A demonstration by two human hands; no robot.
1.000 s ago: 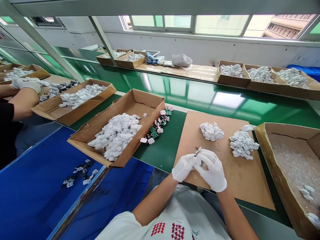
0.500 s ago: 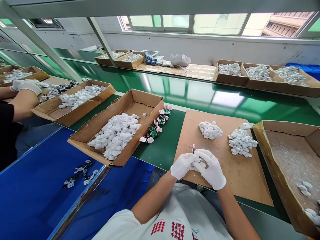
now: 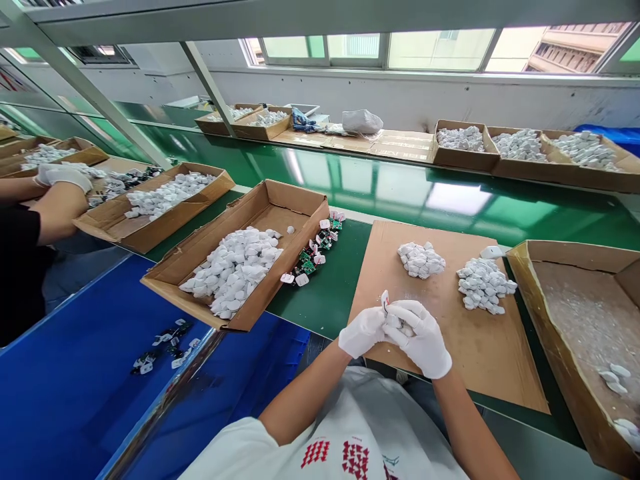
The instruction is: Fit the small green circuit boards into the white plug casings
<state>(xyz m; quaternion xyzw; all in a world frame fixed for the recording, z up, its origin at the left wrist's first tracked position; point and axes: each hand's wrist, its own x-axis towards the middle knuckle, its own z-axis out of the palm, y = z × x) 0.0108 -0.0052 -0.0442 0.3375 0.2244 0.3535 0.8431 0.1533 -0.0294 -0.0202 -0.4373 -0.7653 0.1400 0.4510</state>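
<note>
Both my hands wear white gloves and meet over the near edge of a cardboard sheet [image 3: 470,353]. My left hand [image 3: 361,331] and my right hand [image 3: 420,337] are closed together on a small white part [image 3: 385,301] that sticks up between the fingers. Two heaps of white plastic pieces lie on the sheet beyond them, one in the middle [image 3: 421,259] and one to the right [image 3: 483,286]. A row of small green circuit boards [image 3: 313,257] lies on the green bench to the left.
An open carton of white pieces [image 3: 235,267] overhangs the bench edge at left. Another carton [image 3: 585,333] stands at right. A green conveyor [image 3: 400,187] runs behind, with more cartons beyond. A co-worker's gloved hand [image 3: 63,177] works at far left. Blue bins sit below.
The small part in my hands has turned from lying slanted to standing up. My hands have shifted slightly left and nearer to me.
</note>
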